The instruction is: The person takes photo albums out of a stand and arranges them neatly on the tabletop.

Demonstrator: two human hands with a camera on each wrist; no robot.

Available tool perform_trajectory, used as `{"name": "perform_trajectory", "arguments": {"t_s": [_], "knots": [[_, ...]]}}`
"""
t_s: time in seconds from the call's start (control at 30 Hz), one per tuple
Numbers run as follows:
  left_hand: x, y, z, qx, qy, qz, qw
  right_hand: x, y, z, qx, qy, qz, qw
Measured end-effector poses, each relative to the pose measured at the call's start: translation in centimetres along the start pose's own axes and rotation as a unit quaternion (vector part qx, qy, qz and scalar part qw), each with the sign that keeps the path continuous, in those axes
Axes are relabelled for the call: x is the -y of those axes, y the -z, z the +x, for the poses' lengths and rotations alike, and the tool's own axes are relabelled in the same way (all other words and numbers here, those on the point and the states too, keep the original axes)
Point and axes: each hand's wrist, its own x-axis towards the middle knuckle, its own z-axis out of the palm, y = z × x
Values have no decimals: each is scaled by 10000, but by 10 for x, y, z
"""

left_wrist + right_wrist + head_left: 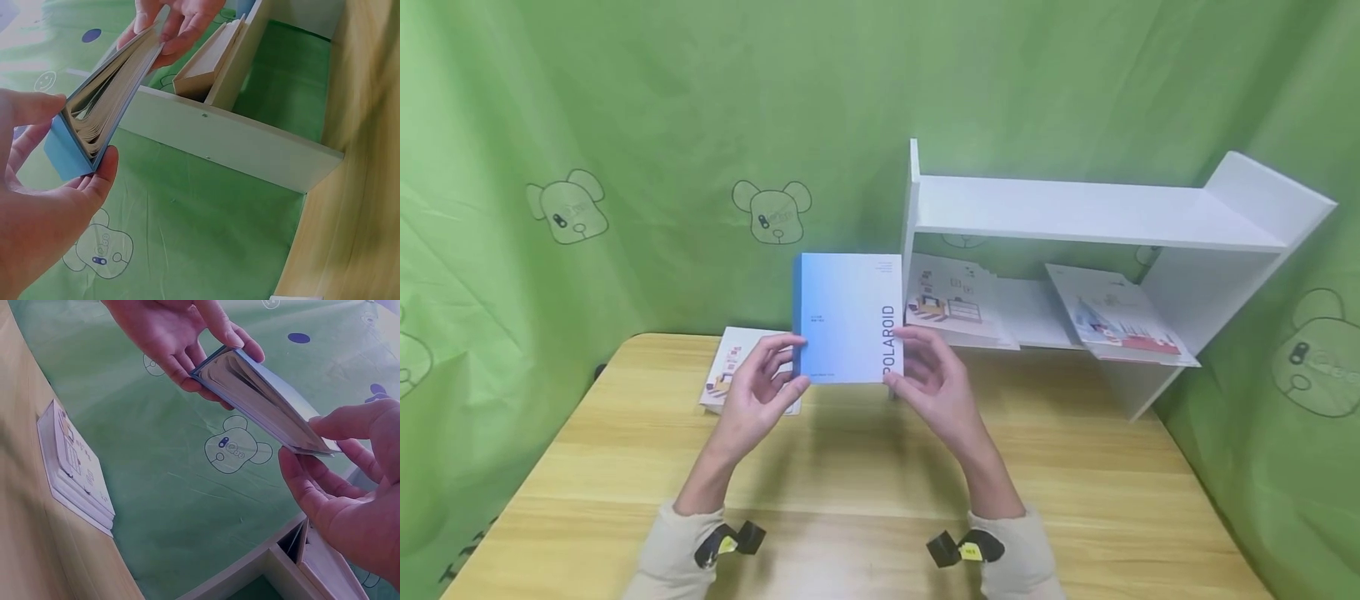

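A blue-and-white photo album (pixel 850 317) with "POLAROID" printed along its right side is held up above the table, its cover facing the head camera. My left hand (pixel 763 379) pinches the lower left side, at the blue spine (pixel 69 147). The lower right edge is gripped between thumb and fingers of my right hand (pixel 936 375). In the right wrist view the album (pixel 262 400) shows its page edges, slightly fanned between the covers. Behind my left hand, a small stack of white booklets (pixel 726 354) lies on the table, partly hidden.
A white two-level shelf (pixel 1060 208) stands at the back right of the wooden table (pixel 865 500). On its lower level, white booklets (pixel 955 300) lie at the left and another illustrated booklet (pixel 1116 308) lies at the right. A green curtain (pixel 662 125) hangs behind.
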Motion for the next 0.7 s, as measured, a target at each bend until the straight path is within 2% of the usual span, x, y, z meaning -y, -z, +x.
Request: {"name": "perform_trajectory", "arguments": {"t_s": [0.3, 0.7], "knots": [[2, -1, 0, -77, 207, -33, 9998, -3, 1, 1, -27, -57, 109, 9999], [7, 1, 1, -136, 287, 77, 9995, -11, -1, 2, -98, -149, 156, 9997]]}}
